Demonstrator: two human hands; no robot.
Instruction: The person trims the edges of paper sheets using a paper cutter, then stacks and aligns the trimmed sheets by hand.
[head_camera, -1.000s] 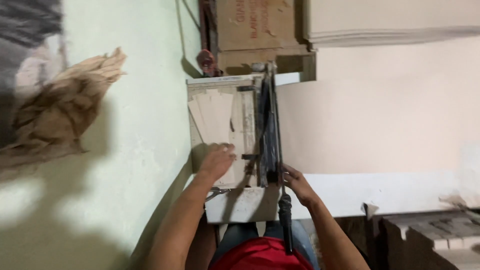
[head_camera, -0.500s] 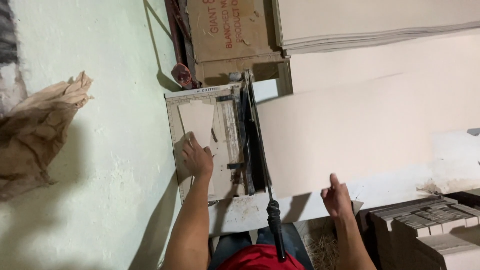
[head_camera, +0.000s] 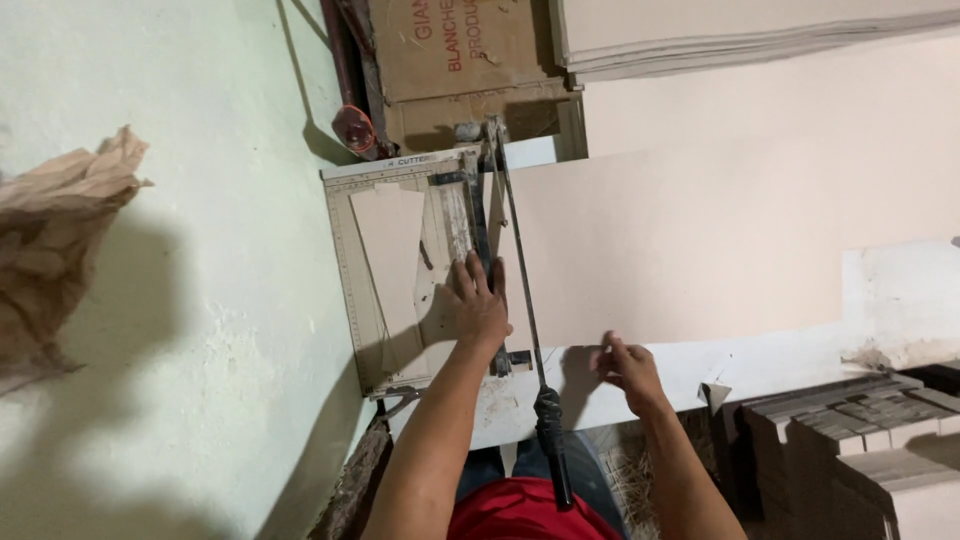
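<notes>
Left hand (head_camera: 478, 308) presses flat, fingers released, on the grey metal paper cutter (head_camera: 400, 270). Right hand (head_camera: 628, 368), fingers pinching, grasps the large beige cardboard sheet (head_camera: 680, 250) at its near edge.

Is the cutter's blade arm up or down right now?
Up: the blade arm stands clear of the cutter bed, its black handle unheld.

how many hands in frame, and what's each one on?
2. The left hand presses flat on the paper cutter bed beside its blade arm. The right hand grips the near edge of the large beige sheet. No other hands show.
</notes>
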